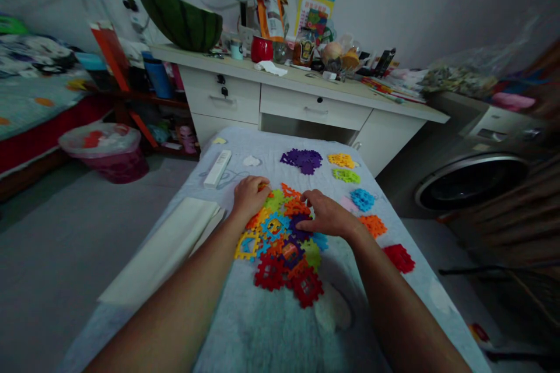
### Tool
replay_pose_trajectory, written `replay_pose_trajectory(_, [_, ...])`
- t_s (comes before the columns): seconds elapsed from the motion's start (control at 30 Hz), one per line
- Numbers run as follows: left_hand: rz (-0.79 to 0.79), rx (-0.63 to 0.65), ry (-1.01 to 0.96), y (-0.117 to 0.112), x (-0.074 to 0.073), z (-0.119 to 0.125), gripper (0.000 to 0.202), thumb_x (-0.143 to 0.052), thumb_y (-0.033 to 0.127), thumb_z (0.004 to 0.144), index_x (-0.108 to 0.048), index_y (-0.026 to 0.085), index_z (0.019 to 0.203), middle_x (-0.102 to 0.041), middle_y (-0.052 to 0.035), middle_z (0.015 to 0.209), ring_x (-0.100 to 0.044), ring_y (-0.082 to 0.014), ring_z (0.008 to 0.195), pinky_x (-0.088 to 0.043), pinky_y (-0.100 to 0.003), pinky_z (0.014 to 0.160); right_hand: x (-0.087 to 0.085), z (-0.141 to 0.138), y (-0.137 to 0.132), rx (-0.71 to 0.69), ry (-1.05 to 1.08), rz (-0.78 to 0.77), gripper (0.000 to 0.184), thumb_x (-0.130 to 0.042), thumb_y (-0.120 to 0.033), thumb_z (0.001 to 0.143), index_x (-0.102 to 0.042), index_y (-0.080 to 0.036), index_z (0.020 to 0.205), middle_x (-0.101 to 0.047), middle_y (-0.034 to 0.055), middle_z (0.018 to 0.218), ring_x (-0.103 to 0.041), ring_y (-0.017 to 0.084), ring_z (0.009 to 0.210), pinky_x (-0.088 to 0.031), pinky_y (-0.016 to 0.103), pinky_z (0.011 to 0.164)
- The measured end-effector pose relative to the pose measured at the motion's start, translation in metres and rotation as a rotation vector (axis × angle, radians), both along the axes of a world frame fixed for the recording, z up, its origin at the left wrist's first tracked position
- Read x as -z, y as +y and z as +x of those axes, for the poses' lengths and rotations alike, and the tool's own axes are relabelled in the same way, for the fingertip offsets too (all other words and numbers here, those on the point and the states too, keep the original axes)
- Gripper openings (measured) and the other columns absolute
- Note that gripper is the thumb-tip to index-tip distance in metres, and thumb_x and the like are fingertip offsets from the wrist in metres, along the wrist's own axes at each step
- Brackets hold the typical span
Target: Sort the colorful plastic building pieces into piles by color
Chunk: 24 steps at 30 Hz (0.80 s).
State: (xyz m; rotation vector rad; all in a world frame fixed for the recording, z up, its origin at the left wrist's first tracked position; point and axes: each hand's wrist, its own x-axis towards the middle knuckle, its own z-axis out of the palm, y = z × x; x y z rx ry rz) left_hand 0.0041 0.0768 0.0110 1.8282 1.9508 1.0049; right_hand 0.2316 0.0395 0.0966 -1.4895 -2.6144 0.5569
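Seemingly sorting tiles (273,227) mid-frame: left hand (250,195) curled, hold unclear; right hand (326,214) spread; next calls for isolating 1 colour.

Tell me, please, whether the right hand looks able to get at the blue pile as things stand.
Probably yes: the blue pile lies to the right of the right hand, with nothing tall visible between them. The left hand, left of the mixed heap, looks clear.

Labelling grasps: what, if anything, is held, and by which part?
Left hand: at an orange piece, hold unclear. Right hand: over piled pieces, hold unclear.
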Motion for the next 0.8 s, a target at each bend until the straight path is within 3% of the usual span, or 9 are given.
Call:
replay_pose_trajectory(0.17, [-0.002,-0.002,-0.012,0.0,0.0,0.0,0.025,-0.055,0.032,0.082,-0.073,0.025,0.098,-0.071,-0.0038,0.105,-0.062,-0.0222,0.104,-0.045,-0.035,0.095,0.011,-0.001,-0.02,0.03,0.0,0.006,0.046,-0.076,-0.026,0.074,-0.057,-0.015,0.114,-0.06,0.0102,0.109,-0.058,0.022,0.096,-0.043,0.032,0.083])
replay_pose_trajectory(0.43, [-0.006,0.01,0.005,0.0,-0.001,0.0,0.027,-0.054,0.034,0.082,-0.073,0.024,0.099,-0.07,-0.0049,0.107,-0.062,-0.0234,0.105,-0.044,-0.037,0.097,0.013,0.006,-0.021,0.079,0.237,-0.015,0.026,-0.067,-0.013,0.077,-0.061,-0.017,0.102,-0.065,0.004,0.095,-0.057,0.017,0.084,-0.041,0.028,0.076])
replay_pose_trajectory(0.6, [-0.017,0.005,0.011,0.001,0.0,-0.001,0.028,-0.054,0.034,0.082,-0.073,0.025,0.1,-0.07,-0.0047,0.107,-0.061,-0.0235,0.107,-0.043,-0.037,0.098,0.018,0.019,-0.017,0.174,0.396,-0.044,0.028,-0.061,-0.017,0.08,-0.061,-0.02,0.108,-0.067,0.0018,0.09,-0.059,0.016,0.079,-0.043,0.029,0.074])
replay_pose_trajectory(0.8, [0.001,0.01,-0.003,0.003,0.003,-0.002,0.027,-0.054,0.033,0.082,-0.073,0.025,0.099,-0.071,-0.0041,0.107,-0.061,-0.0231,0.107,-0.045,-0.037,0.097,0.04,0.017,-0.013,0.209,0.648,-0.131,0.028,-0.062,-0.026,0.08,-0.058,-0.022,0.107,-0.067,-0.0015,0.083,-0.061,0.016,0.074,-0.046,0.027,0.069])
